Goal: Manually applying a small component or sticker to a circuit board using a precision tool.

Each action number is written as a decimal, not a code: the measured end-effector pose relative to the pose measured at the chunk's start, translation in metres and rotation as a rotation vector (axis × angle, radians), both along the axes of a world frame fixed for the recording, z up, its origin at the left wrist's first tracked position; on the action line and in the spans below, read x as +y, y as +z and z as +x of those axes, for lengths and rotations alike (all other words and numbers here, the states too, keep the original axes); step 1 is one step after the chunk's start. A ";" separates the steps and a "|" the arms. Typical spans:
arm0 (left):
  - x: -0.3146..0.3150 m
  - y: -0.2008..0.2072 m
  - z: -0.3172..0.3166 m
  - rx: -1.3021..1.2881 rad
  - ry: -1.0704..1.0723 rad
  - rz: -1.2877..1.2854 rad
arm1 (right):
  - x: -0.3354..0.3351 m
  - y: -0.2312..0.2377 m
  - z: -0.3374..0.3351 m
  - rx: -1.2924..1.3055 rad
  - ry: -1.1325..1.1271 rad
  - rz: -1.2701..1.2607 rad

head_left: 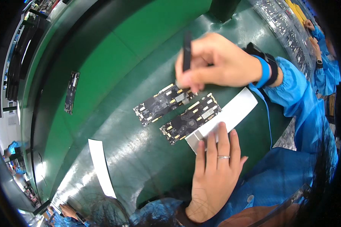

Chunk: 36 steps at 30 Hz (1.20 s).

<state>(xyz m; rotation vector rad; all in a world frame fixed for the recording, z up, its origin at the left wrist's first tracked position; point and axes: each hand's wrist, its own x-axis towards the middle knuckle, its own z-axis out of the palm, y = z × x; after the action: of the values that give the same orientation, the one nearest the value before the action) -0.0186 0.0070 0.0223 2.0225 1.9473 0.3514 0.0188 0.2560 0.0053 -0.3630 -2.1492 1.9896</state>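
Two long black circuit boards lie side by side on the green mat, the far circuit board (155, 108) and the near circuit board (191, 119). Over the far board's right end, my right hand (223, 62) pinches an upright black pen-like tool (187, 51). Motion blurs its lower end, so the exact kind does not show. A white strip (235, 108) with a grey patterned end lies along the near board's lower edge. Flat across that strip rests my left hand (218, 166), its fingers stretched out and a ring on one. A blue band (262, 72) circles my right wrist, with a cord trailing down.
Another circuit board (72, 92) lies on the brighter green surface at left. A second white strip (101, 168) is on the mat at lower left. Clear trays of small parts (288, 34) stand at upper right, near co-workers in blue sleeves (326, 75). Another person's hand (68, 212) shows at lower left.
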 end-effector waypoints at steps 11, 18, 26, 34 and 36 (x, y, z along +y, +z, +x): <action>0.024 0.011 -0.039 -0.278 -0.006 0.075 | 0.017 -0.013 -0.029 0.021 -0.037 -0.036; 0.050 0.001 -0.057 -0.092 0.195 0.101 | 0.021 -0.016 -0.041 -0.066 0.049 -0.023; 0.050 -0.011 -0.061 0.041 0.212 0.032 | 0.021 -0.012 -0.045 -0.101 0.065 0.004; 0.053 -0.013 -0.062 0.025 0.202 0.005 | 0.025 -0.016 -0.046 -0.080 0.078 0.039; 0.053 -0.013 -0.062 0.031 0.204 0.000 | 0.025 -0.017 -0.047 -0.086 0.078 0.038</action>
<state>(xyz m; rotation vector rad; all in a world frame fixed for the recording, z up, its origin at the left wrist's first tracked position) -0.0803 0.0601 0.0094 1.8440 2.1786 0.3680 -0.0277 0.2810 -0.0122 -0.3703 -2.2830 2.0061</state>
